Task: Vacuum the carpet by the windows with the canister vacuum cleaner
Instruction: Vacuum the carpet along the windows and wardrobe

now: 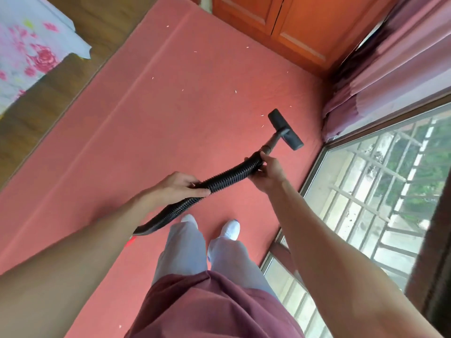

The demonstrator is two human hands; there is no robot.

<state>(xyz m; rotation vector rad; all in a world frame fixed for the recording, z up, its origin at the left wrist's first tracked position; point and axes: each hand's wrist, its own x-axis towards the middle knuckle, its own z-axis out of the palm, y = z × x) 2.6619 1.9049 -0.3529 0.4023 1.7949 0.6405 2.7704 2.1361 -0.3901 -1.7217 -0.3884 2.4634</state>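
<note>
Black ribbed hose gripped by left hand and right hand; nozzle near window edge of carpet; pale scraps left to vacuum.

**Hose end lost behind the forearm**

Below the left hand, the hose passes behind the left forearm, so its lower end cannot be seen. A red scrap beside that forearm is too small to identify. The right hand hides most of its fingers behind the hose. White specks toward the far edge of the carpet are too small to name. The left picture edge cuts off the flowered sheet, and the top edge cuts off the cupboard.
</note>
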